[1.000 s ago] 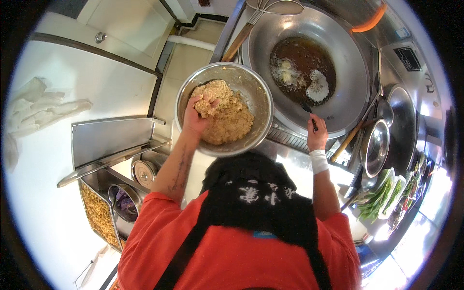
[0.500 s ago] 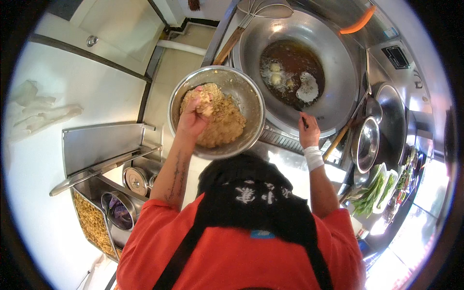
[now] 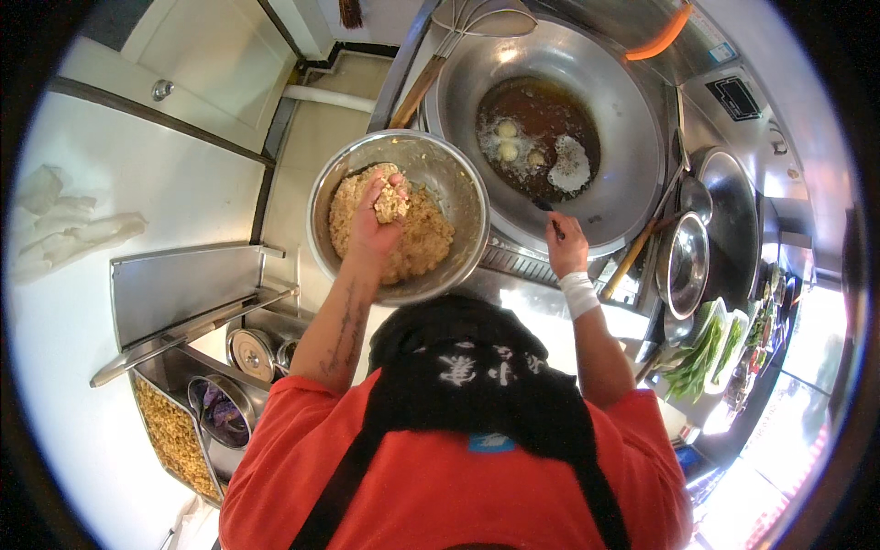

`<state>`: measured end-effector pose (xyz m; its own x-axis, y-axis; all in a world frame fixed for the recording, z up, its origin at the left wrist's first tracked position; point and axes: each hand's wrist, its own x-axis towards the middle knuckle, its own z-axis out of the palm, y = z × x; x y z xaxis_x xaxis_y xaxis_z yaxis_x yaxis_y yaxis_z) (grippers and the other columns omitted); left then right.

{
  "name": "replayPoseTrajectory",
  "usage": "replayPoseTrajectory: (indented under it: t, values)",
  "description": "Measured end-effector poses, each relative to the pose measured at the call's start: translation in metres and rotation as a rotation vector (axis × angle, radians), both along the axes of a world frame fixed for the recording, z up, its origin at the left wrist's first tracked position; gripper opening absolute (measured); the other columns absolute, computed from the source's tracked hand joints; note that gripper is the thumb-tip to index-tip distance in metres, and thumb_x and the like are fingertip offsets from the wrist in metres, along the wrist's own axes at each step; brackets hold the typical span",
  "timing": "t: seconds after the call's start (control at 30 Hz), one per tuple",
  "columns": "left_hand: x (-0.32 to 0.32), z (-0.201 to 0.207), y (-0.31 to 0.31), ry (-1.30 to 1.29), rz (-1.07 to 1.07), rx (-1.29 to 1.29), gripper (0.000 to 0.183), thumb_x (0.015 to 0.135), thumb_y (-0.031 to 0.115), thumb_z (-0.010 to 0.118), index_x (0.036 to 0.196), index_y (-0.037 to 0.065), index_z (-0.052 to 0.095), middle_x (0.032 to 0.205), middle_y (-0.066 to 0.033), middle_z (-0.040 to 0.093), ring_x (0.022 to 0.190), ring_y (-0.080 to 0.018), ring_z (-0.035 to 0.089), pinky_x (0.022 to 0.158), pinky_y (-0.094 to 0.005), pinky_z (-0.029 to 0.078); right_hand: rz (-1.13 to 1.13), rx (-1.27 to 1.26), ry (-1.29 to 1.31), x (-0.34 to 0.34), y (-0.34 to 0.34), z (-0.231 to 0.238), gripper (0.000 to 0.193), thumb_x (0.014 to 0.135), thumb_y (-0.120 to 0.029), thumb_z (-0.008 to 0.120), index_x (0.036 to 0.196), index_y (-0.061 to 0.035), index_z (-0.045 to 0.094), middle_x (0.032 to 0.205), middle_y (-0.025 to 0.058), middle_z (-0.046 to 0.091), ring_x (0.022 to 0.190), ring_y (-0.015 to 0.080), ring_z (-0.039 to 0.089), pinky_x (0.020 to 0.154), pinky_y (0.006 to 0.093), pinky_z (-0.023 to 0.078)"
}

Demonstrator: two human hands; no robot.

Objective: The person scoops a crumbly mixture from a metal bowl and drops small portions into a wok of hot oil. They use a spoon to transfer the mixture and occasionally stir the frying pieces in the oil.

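Note:
My left hand (image 3: 374, 231) is inside a steel mixing bowl (image 3: 449, 165), fingers curled around a clump of mince-like mixture (image 3: 392, 203). More of this pale brown mixture (image 3: 422, 240) covers the bowl's floor. A wok (image 3: 632, 119) stands to the right of the bowl, with brown oil (image 3: 522, 96) in its bottom. A few pale balls (image 3: 507, 130) bubble in the oil, beside a patch of white foam (image 3: 570, 167). At the wok's near rim, my right hand (image 3: 570, 246) grips a small dark-handled utensil (image 3: 544, 205); its kind is unclear. A white wrap circles my right wrist.
A wire strainer (image 3: 458, 32) with a wooden handle lies across the wok's far left edge. On the right are a steel bowl (image 3: 686, 266), a ladle (image 3: 695, 197) and green vegetables (image 3: 701, 357). Food containers (image 3: 174, 431) stand at lower left.
My left hand has turned and lowered slightly in the bowl, the clump now between its fingers. My right hand stays near the wok rim, with more of the utensil's dark end showing. The view shifted slightly.

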<state>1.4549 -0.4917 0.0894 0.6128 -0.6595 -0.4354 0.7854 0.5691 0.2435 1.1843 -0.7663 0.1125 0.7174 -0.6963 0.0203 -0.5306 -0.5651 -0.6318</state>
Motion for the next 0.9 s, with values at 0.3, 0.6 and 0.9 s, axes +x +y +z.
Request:
replayPoseTrajectory:
  t: [0.3, 0.6, 0.9]
  values:
    - [-0.016, -0.008, 0.009, -0.116, -0.106, 0.196, 0.02, 0.097, 0.022, 0.069, 0.114, 0.013, 0.062, 0.099, -0.0052, 0.066, 0.085, -0.0165, 0.064, 0.071, -0.031, 0.054, 0.052, -0.003, -0.144, 0.023, 0.021, 0.029, 0.024, 0.095, -0.009, 0.067, 0.119, -0.0071, 0.07, 0.105, 0.0129, 0.068, 0.088, 0.0272, 0.069, 0.08, 0.0355, 0.055]
    - [-0.036, 0.012, -0.014, -0.32, -0.198, 0.404, 0.019, 0.09, 0.01, 0.074, 0.107, 0.008, 0.065, 0.095, -0.0043, 0.065, 0.086, -0.0165, 0.065, 0.076, -0.0327, 0.056, 0.113, 0.662, -0.431, 0.089, 0.07, 0.072, 0.022, 0.097, -0.005, 0.066, 0.118, 0.0024, 0.07, 0.107, 0.0083, 0.069, 0.089, 0.014, 0.068, 0.08, 0.0282, 0.054]
    - [-0.03, 0.01, -0.027, -0.882, -0.53, 1.029, 0.032, 0.084, 0.013, 0.078, 0.109, -0.004, 0.07, 0.09, -0.0119, 0.072, 0.077, -0.0179, 0.067, 0.067, -0.0344, 0.054, 0.418, 0.374, -0.246, 0.119, 0.078, 0.07, 0.022, 0.097, -0.009, 0.068, 0.117, -0.0025, 0.071, 0.107, 0.0103, 0.07, 0.096, 0.0201, 0.069, 0.081, 0.0292, 0.054]
